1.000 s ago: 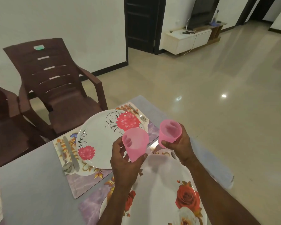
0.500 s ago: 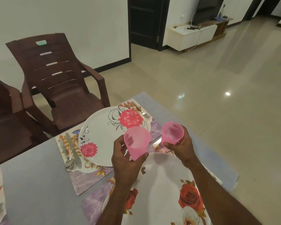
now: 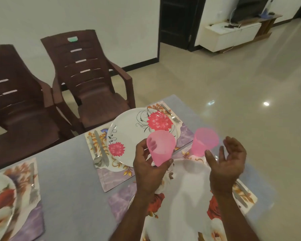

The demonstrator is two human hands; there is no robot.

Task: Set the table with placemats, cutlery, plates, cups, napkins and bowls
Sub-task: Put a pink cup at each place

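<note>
Glossy beige floor tiles [image 3: 233, 84] run off toward a dark doorway [image 3: 177, 21] and a low white cabinet [image 3: 233, 34] at the far wall, and two brown plastic chairs [image 3: 92, 80] stand against the far edge of the grey table [image 3: 68, 171]. On that table, along its far edge, a floral placemat [image 3: 111, 178] carries a white plate with pink flowers [image 3: 134, 134], a knife and spoon [image 3: 99, 152] on its left side and a fork [image 3: 170, 113] on its right. A second setting lies at the near edge under the arms, with a rose-printed plate [image 3: 186, 197], and a third shows at the left edge of the table.

One pink cup [image 3: 161, 146] is held above the table in the left hand [image 3: 149, 169], fingers and thumb curled round its lower part; its long axis tilts, mouth up and leaning away toward the far plate. A second pink cup [image 3: 204, 141] stands upright, mouth up, at the far right corner of the near placemat, between the two plates. Just beside it the right hand [image 3: 228, 160] is off the cup, palm turned inward, fingers loosely spread and slightly bent, holding nothing.
</note>
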